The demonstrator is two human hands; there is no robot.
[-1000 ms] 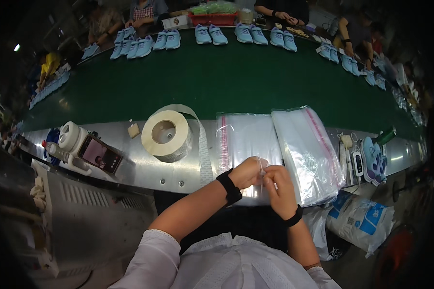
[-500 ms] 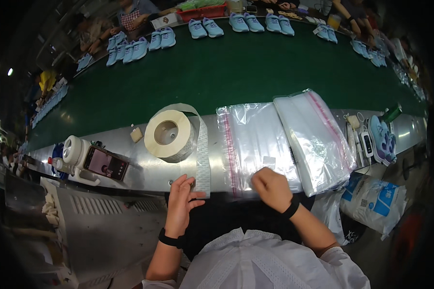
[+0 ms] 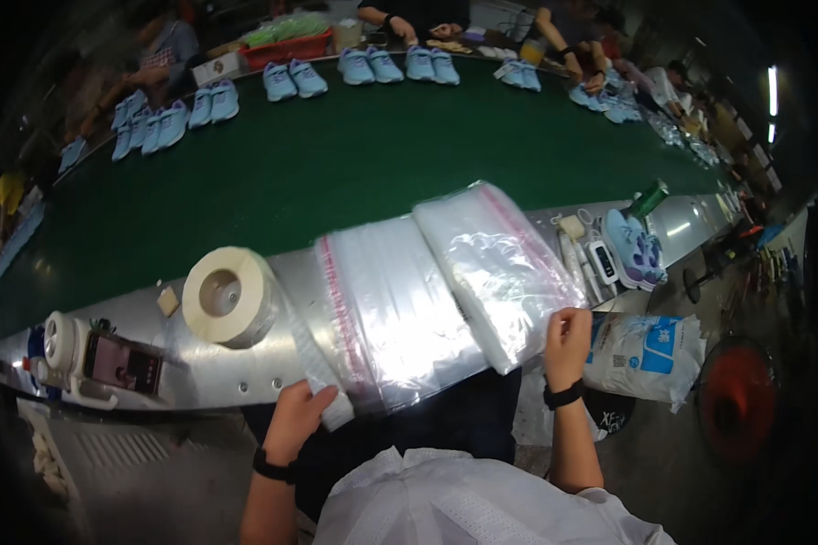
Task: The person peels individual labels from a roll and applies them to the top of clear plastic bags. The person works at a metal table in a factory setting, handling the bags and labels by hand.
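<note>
My left hand [image 3: 298, 416] is closed by the table's front edge, its fingers at the loose end of a white label strip [image 3: 314, 356]. That strip runs down from a large label roll [image 3: 224, 298] standing on the metal table. Beside it lies a stack of clear plastic bags [image 3: 400, 309] with a pink seal line. A second stack of clear bags [image 3: 500, 272] overlaps it on the right, lying at a slant. My right hand [image 3: 568, 345] is at this stack's near right corner, fingers pinched together at the bag edge. The fingertips are partly hidden.
A phone [image 3: 121, 365] leans on a white jug [image 3: 61, 341] at left. A pair of blue shoes [image 3: 633, 252] and a small white device [image 3: 602, 262] lie at right. Beyond the green belt [image 3: 318, 163], co-workers sit behind rows of shoes [image 3: 370, 66]. A filled white sack [image 3: 645, 359] stands below.
The view has swung right. My right hand has moved from the left bag stack to the right stack's near corner. My left hand has closed at the label strip, which now slants.
</note>
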